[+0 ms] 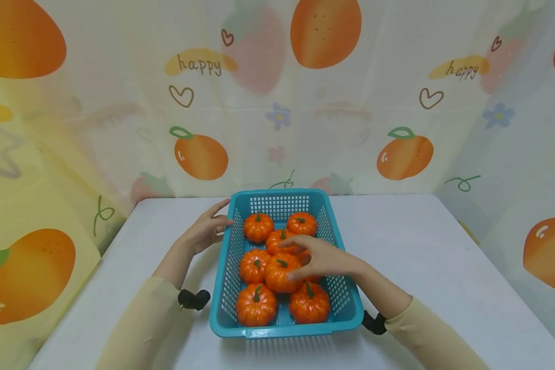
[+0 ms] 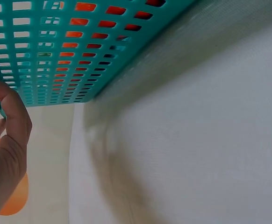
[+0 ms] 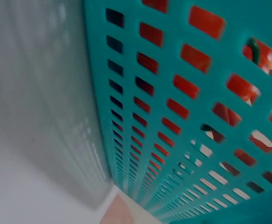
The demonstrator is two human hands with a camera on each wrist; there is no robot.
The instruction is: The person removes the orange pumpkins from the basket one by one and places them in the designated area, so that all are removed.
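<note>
A blue-green plastic basket [image 1: 284, 331] with mesh walls holds several small orange pumpkins with green stems. My left hand [image 1: 206, 230] is at its left side, the fingertips on the rim; in the left wrist view, the left hand [image 2: 12, 130] bends its fingers over the basket's edge. My right hand [image 1: 321, 257] reaches in over the right wall, thumb against a middle pumpkin [image 1: 281, 275] that looks larger than its neighbours. The other fingers stretch above the pumpkin behind [image 1: 277, 240], apart from the thumb. Through the basket wall [image 3: 173, 65], the right wrist view shows only patches of orange.
The basket stands on a white table [image 1: 398, 241]. A fabric backdrop [image 1: 120, 139] printed with fruit rises behind the table and along both sides. Black wrist straps show at the left cuff [image 1: 194, 299] and the right cuff [image 1: 374, 324].
</note>
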